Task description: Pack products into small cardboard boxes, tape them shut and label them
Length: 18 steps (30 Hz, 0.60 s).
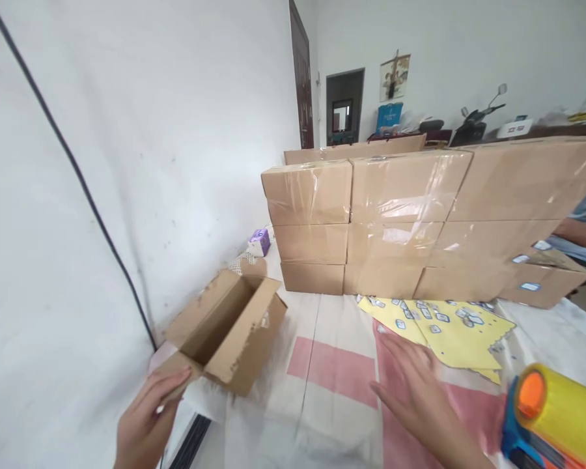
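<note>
An open cardboard box (254, 352) stands on the cloth-covered table near the wall, its top flaps spread. My left hand (151, 410) is closed on the box's near flap, thumb and fingers pinching the cardboard edge. Fingers apart and holding nothing, my right hand (415, 378) hovers over the pink and white cloth (332, 365). Beyond its fingertips lie yellow sheets (459, 339) with small white, blue-edged labels scattered on them. To the right of that hand is a tape dispenser (512, 423) carrying a wide yellow tape roll (561, 410).
Taped cardboard boxes (395, 215) are stacked in rows across the table's far side. An open labelled box (547, 280) sits at their right end, near another person's arm (581, 231). A small purple box (260, 241) rests by the wall (127, 195).
</note>
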Available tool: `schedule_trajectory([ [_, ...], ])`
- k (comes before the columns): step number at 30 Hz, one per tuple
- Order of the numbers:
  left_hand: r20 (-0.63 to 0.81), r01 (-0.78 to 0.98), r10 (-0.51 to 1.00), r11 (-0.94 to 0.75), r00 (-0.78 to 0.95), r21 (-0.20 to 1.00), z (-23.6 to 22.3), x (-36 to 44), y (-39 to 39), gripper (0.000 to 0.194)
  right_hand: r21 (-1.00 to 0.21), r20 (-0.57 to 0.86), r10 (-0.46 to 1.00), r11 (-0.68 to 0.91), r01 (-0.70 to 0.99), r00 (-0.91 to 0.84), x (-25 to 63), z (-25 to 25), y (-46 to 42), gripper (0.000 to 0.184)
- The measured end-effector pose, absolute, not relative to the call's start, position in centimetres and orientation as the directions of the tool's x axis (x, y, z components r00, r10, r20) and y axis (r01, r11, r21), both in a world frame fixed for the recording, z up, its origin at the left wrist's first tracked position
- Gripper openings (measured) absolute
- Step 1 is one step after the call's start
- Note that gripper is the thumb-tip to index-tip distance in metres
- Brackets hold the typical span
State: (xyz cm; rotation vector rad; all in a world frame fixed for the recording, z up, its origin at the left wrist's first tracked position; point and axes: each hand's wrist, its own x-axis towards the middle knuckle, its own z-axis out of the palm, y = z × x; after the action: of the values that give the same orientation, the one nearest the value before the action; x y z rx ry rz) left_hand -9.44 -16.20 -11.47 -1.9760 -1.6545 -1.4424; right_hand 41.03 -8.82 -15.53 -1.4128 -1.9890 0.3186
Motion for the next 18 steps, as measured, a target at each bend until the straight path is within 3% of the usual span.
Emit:
schedule_trajectory([
  [3, 0.688, 0.688, 0.725, -0.508, 0.017, 0.518, -11.3, -7.8, -15.0, 0.017, -0.671, 0.074, 0.921, 0.329, 0.665, -0.381, 36.3, -12.0, -4.1, 0.119],
  [5, 0.638, 0.559, 0.768, -0.552, 0.052, 0.619, -11.4, -6.7, -13.1, 0.016, -0.791, 0.004, 0.877, 0.296, 0.535, -0.48, 34.9, -11.6, -2.4, 0.129],
  [8, 0.539, 0.435, 0.84, -0.511, 0.068, 0.741, -13.1, -5.5, -9.8, 0.014, -0.944, 0.059, 0.833, 0.225, 0.24, -0.55, 34.0, -13.3, -1.9, 0.112],
  [11, 0.458, 0.461, 0.888, -0.421, 0.035, 0.781, -16.3, -4.7, -6.6, 0.041, -0.994, 0.065, 0.926, 0.094, 0.061, -0.373, 33.1, -15.2, -2.9, 0.097],
  [14, 0.419, 0.589, 0.908, -0.33, -0.016, 0.737, -18.8, -4.5, -2.8, 0.073, -0.994, 0.063, 0.974, 0.082, 0.078, -0.216, 32.1, -15.7, -4.0, 0.081],
  [18, 0.387, 0.705, 0.912, -0.184, -0.139, 0.685, -17.4, -5.6, 5.9, 0.078, -0.977, 0.042, 0.974, 0.087, 0.197, -0.223, 31.8, -15.2, -4.2, 0.059],
])
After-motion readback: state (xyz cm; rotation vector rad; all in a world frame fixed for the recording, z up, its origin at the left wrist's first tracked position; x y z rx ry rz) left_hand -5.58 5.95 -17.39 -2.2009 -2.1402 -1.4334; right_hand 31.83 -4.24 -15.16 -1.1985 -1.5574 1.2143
